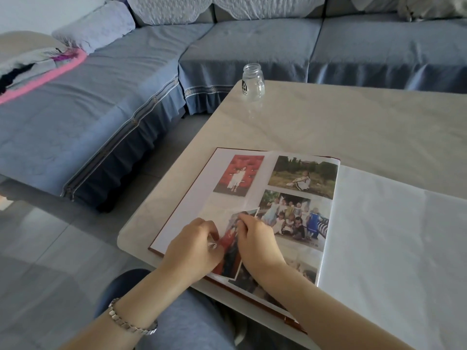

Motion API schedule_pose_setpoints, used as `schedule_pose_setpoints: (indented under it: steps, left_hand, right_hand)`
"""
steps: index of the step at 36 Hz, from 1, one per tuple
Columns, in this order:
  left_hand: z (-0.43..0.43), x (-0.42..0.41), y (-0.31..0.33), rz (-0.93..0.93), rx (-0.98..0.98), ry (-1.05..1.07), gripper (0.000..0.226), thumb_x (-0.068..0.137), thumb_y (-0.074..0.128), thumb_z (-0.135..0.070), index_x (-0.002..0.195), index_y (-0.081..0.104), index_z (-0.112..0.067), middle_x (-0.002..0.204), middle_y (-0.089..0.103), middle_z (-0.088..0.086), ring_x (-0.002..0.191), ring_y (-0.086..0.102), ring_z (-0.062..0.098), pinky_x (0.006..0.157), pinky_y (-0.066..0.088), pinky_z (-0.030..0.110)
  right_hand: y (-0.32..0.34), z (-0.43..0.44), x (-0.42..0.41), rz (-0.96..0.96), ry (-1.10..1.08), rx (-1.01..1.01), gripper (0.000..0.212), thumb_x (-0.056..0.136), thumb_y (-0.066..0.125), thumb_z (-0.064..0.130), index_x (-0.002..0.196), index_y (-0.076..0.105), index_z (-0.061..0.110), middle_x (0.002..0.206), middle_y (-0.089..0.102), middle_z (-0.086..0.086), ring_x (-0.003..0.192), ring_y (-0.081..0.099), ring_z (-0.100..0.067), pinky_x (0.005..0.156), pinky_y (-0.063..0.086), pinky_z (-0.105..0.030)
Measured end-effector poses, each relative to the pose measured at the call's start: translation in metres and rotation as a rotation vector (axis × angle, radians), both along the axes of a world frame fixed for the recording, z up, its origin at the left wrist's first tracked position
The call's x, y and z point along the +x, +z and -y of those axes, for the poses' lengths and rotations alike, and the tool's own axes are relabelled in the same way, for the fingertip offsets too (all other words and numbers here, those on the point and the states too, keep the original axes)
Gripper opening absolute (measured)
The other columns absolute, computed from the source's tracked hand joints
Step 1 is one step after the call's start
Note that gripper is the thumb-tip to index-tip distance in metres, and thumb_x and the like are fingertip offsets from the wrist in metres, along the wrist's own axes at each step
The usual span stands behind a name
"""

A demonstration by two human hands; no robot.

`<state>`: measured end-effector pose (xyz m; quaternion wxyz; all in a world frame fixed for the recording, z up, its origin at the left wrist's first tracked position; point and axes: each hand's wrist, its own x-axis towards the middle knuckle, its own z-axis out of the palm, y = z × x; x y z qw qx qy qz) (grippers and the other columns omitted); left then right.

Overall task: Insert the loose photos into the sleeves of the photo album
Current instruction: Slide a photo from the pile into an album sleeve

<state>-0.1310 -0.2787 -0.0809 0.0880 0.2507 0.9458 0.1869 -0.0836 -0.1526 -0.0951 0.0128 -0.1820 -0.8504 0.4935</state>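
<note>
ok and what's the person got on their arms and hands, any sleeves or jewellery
Both forearms are bare, with no sleeves in view. The left wrist carries a silver-coloured metal link bracelet made of small squarish segments. The left hand and right hand wear no gloves, and no rings show on the visible fingers. The right wrist has nothing on it.

Glossy plastic album sleeves [298,248], clear jar [252,83] — smooth table [341,117], matt cloth sofa [121,92].
</note>
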Motion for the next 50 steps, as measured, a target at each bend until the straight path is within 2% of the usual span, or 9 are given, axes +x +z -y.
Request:
schedule_pose_setpoints:
  steps: [2,7,13,18,21,36,42,47,50]
  left_hand:
    - [-0.001,0.0,-0.001,0.026,0.034,-0.015,0.019,0.087,0.061,-0.028,0.1,0.06,-0.014,0.095,0.05,-0.009,0.083,0.055,0.008,0.066,0.038,0.007]
    - [-0.006,-0.002,-0.002,0.122,0.029,0.012,0.017,0.091,0.054,-0.033,0.103,0.053,-0.021,0.102,0.054,-0.007,0.09,0.055,0.006,0.071,0.042,0.01]
    - [-0.002,-0.004,-0.004,0.187,0.073,0.009,0.027,0.091,0.057,-0.027,0.117,0.054,-0.02,0.108,0.055,-0.012,0.097,0.053,0.003,0.07,0.041,0.007]
    - [-0.009,0.002,0.0,0.235,0.08,0.001,0.031,0.09,0.045,-0.055,0.111,0.044,-0.033,0.105,0.048,-0.019,0.093,0.051,-0.001,0.071,0.04,0.008]
    - [-0.014,0.002,-0.002,0.265,0.047,-0.057,0.057,0.08,0.04,-0.07,0.125,0.042,-0.035,0.122,0.049,-0.018,0.108,0.047,-0.002,0.089,0.038,0.017]
    - [-0.024,0.003,-0.019,0.129,0.065,-0.101,0.059,0.082,0.06,-0.044,0.135,0.037,-0.033,0.131,0.047,-0.016,0.121,0.045,0.004,0.104,0.042,0.031]
    - [-0.013,0.0,-0.019,0.083,0.024,-0.106,0.045,0.085,0.059,-0.04,0.125,0.042,-0.029,0.117,0.054,-0.014,0.108,0.054,0.006,0.092,0.049,0.022]
    - [-0.001,0.001,-0.014,0.048,-0.03,-0.081,0.042,0.088,0.058,-0.039,0.126,0.042,-0.026,0.118,0.055,-0.012,0.106,0.056,0.006,0.092,0.046,0.019]
    - [0.002,0.002,-0.011,0.004,-0.057,-0.066,0.044,0.087,0.06,-0.036,0.125,0.043,-0.025,0.114,0.056,-0.011,0.102,0.057,0.009,0.092,0.048,0.021]
  right_hand:
    - [0.002,-0.003,-0.004,0.061,0.054,-0.041,0.023,0.101,0.029,0.013,0.102,0.052,0.01,0.081,0.05,0.001,0.063,0.042,-0.005,0.048,0.033,-0.012]
    - [0.013,-0.022,-0.004,0.147,0.184,-0.145,0.039,0.1,0.034,0.016,0.137,0.042,0.022,0.112,0.058,0.0,0.062,0.049,-0.004,0.049,0.039,-0.011]
    - [0.01,-0.048,0.001,0.106,-0.088,-0.2,0.045,0.092,0.053,0.005,0.134,0.045,0.02,0.086,0.067,-0.006,0.063,0.066,-0.018,0.052,0.054,-0.019]
    - [0.002,-0.043,-0.005,0.111,-0.135,-0.176,0.04,0.088,0.058,0.001,0.127,0.055,0.009,0.104,0.067,-0.015,0.069,0.067,-0.015,0.058,0.055,-0.018]
    - [-0.001,-0.038,-0.009,0.106,-0.168,-0.198,0.04,0.087,0.057,-0.001,0.126,0.056,0.008,0.107,0.065,-0.015,0.07,0.068,-0.016,0.058,0.057,-0.021]
    - [0.0,-0.032,-0.007,0.05,-0.265,-0.224,0.028,0.084,0.057,-0.004,0.106,0.059,0.013,0.091,0.061,-0.003,0.083,0.062,-0.017,0.067,0.057,-0.027]
    - [-0.002,-0.029,-0.01,0.116,-0.169,-0.232,0.022,0.089,0.054,0.0,0.108,0.059,0.009,0.09,0.064,-0.009,0.074,0.068,-0.021,0.069,0.059,-0.038]
    - [0.005,-0.032,-0.012,0.165,-0.001,-0.132,0.018,0.092,0.052,0.005,0.101,0.067,0.007,0.073,0.068,-0.007,0.052,0.063,-0.006,0.061,0.057,-0.022]
    - [0.009,-0.033,-0.016,0.184,0.048,-0.058,0.021,0.093,0.05,0.009,0.098,0.067,-0.002,0.082,0.07,-0.013,0.051,0.062,-0.008,0.064,0.059,-0.031]
